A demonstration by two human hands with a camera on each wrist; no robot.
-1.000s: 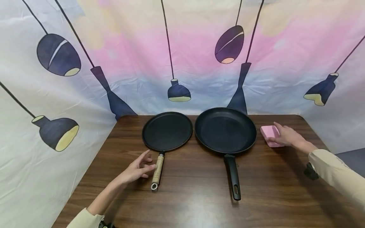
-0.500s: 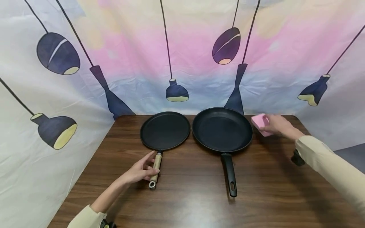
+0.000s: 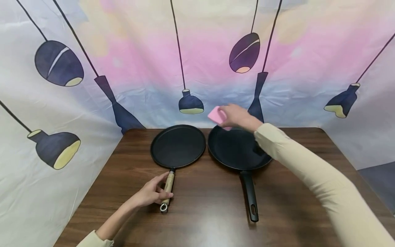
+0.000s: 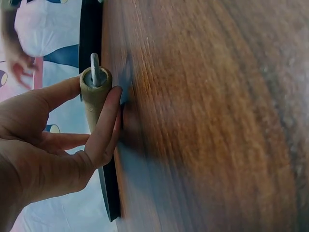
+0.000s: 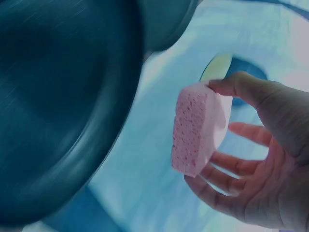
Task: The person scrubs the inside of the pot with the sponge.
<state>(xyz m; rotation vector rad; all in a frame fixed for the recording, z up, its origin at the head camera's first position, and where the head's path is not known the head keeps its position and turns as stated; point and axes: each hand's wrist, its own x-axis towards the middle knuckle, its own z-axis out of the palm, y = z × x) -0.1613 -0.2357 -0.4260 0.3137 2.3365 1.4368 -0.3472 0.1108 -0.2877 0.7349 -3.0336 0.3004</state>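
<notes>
In my right hand (image 3: 237, 117) is a pink sponge (image 5: 192, 130), pinched between thumb and fingers. It is held in the air above the far rim of the black frying pan (image 3: 230, 151); its porous side shows in the right wrist view. My left hand (image 3: 150, 192) grips the pale wooden handle (image 3: 168, 183) of a flat black crepe pan (image 3: 178, 146), near the metal hanging ring (image 4: 95, 70). Thumb and fingers lie on opposite sides of the handle. The crepe pan rests on the table to the left of the frying pan, and the right sleeve covers part of the frying pan.
The frying pan's black handle (image 3: 250, 195) points toward the near side of the brown wooden table (image 3: 203, 212). Behind the table's back edge hangs a cloth backdrop (image 3: 139, 51) printed with dark lamps.
My right hand has lifted the sponge off the table at the right and carried it left over the frying pan. My left hand has closed around the crepe pan's handle.
</notes>
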